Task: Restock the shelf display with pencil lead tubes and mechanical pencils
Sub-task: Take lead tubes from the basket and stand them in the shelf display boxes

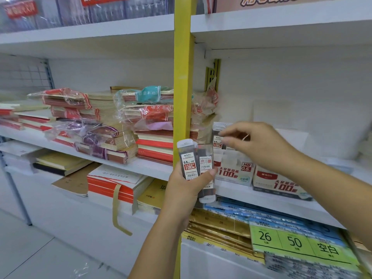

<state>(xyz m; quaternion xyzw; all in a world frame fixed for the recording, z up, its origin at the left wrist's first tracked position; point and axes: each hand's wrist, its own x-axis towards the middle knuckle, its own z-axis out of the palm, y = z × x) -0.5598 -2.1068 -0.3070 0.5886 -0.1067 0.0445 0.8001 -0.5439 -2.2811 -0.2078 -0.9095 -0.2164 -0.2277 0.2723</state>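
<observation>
Head view: you are standing at the white shelf board (pixel 261 200), loading stock; blur is softening the right side.
Left hand: your left hand (pixel 189 184) is wrapping thumb and fingers round a bundle of clear plastic lead tubes (pixel 193 160) with white caps and red-and-white labels, held upright before the yellow upright post (pixel 182 77).
Right hand: your right hand (pixel 259 146) is pinching a single clear lead tube (pixel 217 140) near its top, fingertips closed on it.
Tube position: it is hanging upright just above the white-and-red cardboard display box (pixel 233 172) on the shelf.
Step advice: judging by this, you are seating one tube at a time. Keep it vertical with the label facing out, aim for a free slot, and let go only once it is standing by itself. Keep the bundle clear of the box.
Neighbour: a second matching box (pixel 279 184) is sitting just beside the first.
Hidden: your wrist is covering the box's open top, so the free slots and the tube's lower end are not showing. The number of tubes in the bundle is unclear. No mechanical pencils are making themselves out.
</observation>
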